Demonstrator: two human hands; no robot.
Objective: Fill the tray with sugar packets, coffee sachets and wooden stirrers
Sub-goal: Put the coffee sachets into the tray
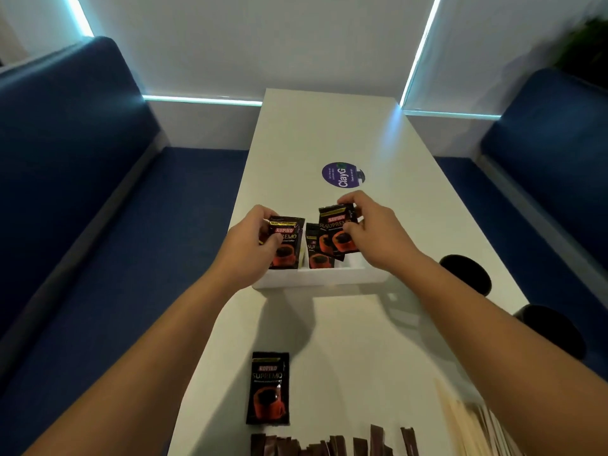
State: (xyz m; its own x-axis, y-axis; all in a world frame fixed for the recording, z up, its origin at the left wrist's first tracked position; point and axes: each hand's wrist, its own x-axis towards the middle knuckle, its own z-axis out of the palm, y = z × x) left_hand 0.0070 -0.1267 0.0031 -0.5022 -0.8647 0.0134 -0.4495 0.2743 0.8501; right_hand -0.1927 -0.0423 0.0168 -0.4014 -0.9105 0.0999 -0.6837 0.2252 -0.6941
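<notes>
Black coffee sachets (320, 248) upright in white tray (316, 278).

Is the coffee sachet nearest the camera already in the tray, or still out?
Out. That coffee sachet lies flat on the table, apart from the white tray.

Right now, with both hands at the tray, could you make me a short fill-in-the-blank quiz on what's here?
1. Each hand grips a Kopiko coffee ____ over the white tray.
2. One more sachet lies flat on the ____, nearer the camera.
3. The round purple sticker beyond the tray reads ____.
4. The brown sugar packets lie along the picture's ____ edge.

Missing words: sachet; table; ClayGo; bottom
</notes>
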